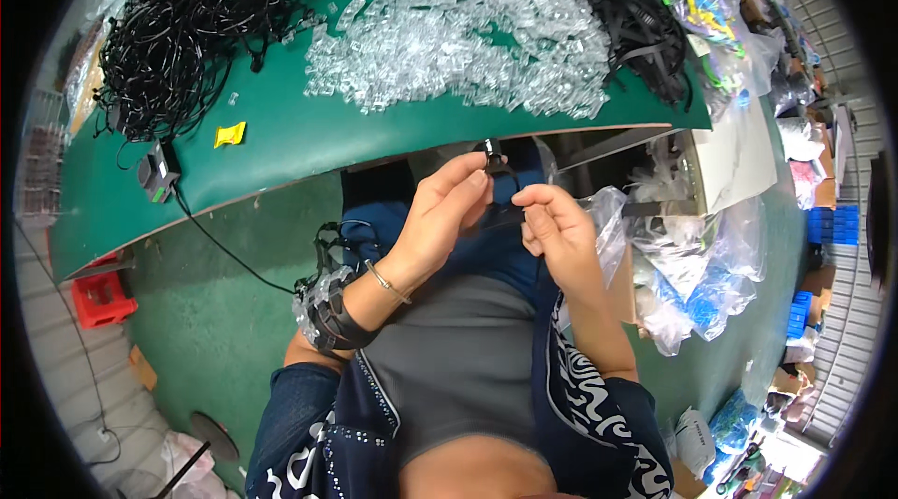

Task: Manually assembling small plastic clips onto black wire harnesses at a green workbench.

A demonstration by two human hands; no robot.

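Note:
My left hand (pixel 451 200) pinches a small black piece with a pale glint (pixel 492 149) between thumb and fingers, just off the table's front edge. From it a thin black cord (pixel 514 179) runs toward my right hand (pixel 558 228), whose thumb and forefinger are closed on the cord. What the curled fingers hide cannot be made out. Around my left forearm hang black bands and clear plastic pieces (pixel 323 312), above a thin bracelet. On the green table (pixel 281 158) lie a large heap of small clear plastic pieces (pixel 449 50) and a tangled pile of black cords (pixel 187 22).
Black straps (pixel 641 27) lie at the table's right end. A yellow wrapped packet (pixel 229 134) and a small black box (pixel 159 172) with a trailing cable sit near the left edge. Clear bags (pixel 692 265) stand right of my knees; a red crate (pixel 103 298) is at lower left.

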